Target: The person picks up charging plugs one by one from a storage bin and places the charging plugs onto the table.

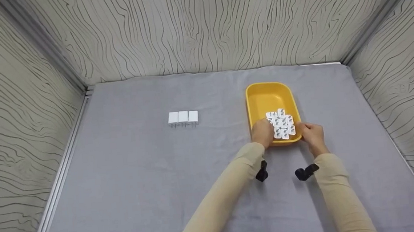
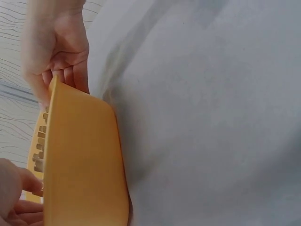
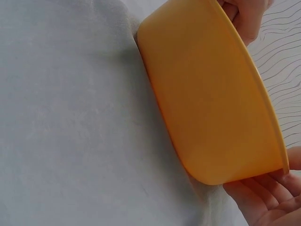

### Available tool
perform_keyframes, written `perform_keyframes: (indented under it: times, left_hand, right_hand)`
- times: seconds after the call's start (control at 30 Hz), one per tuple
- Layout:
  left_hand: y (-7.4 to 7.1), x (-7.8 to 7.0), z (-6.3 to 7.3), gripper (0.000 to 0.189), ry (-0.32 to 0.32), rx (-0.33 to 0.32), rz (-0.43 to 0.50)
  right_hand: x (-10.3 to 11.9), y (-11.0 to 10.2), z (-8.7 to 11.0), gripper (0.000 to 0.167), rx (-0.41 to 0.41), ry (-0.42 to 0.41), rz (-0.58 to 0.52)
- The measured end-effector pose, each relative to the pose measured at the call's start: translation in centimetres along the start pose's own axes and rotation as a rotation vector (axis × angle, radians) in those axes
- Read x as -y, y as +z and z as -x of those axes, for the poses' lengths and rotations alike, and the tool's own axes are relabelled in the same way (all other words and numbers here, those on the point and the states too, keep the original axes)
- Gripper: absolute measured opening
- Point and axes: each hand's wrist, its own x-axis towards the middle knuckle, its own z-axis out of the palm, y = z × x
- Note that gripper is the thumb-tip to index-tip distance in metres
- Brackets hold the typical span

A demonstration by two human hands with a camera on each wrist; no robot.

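Several white wall chargers (image 1: 283, 122) stand packed at the near end of a yellow bin (image 1: 264, 96), their ends with grey prongs facing up. My left hand (image 1: 262, 132) reaches over the bin's near left rim, its curled fingers at a charger beside the group. In the left wrist view, the thumb of the left hand (image 2: 16, 188) shows just inside the rim, partly hidden by the wall. My right hand (image 1: 312, 136) grips the near right corner of the bin, thumb at the rim and fingers under it outside, as the right wrist view shows of the right hand (image 3: 273, 197).
Three more white chargers (image 1: 183, 117) lie side by side on the grey cloth (image 1: 130, 172), left of the bin, prongs toward me. Patterned panels (image 1: 193, 29) stand behind and at both sides. Black wrist cameras (image 1: 305, 172) hang below the sleeves.
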Motion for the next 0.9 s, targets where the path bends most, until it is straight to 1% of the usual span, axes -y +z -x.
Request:
perform_keyframes:
  times: [0.13,0.23,0.3,0.43,0.53,0.63,0.7,0.9]
  left_hand:
    - [-0.1,0.1,0.1,0.021,-0.012,0.012,0.114]
    - [-0.2,0.2,0.3,0.02,0.001,0.013,0.159]
    - [-0.3,0.4,0.3,0.018,0.018,0.006,0.167]
    - [-0.5,0.7,0.4,0.015,0.068,-0.028,0.117]
    - [-0.6,0.9,0.5,0.015,0.086,-0.049,0.105]
    - [-0.8,1.0,0.6,0.016,0.089,-0.047,0.135]
    - [-0.9,1.1,0.6,0.015,0.087,-0.034,0.151]
    - [-1.2,1.3,0.6,0.016,0.077,-0.009,0.193]
  right_hand:
    - [0.0,0.0,0.0,0.047,-0.007,-0.009,0.007]
    - [0.0,0.0,0.1,0.047,-0.003,-0.013,0.015]
    - [0.0,0.0,0.0,0.048,-0.003,-0.012,0.024]
    - [0.0,0.0,0.0,0.048,0.001,-0.006,0.015]
    - [0.0,-0.1,-0.1,0.049,0.009,-0.002,0.015]
    - [-0.1,-0.1,-0.2,0.049,0.012,-0.001,0.03]
    - [-0.1,-0.2,-0.1,0.049,0.015,0.002,0.041]
    - [0.0,-0.1,-0.1,0.049,0.009,-0.008,0.029]
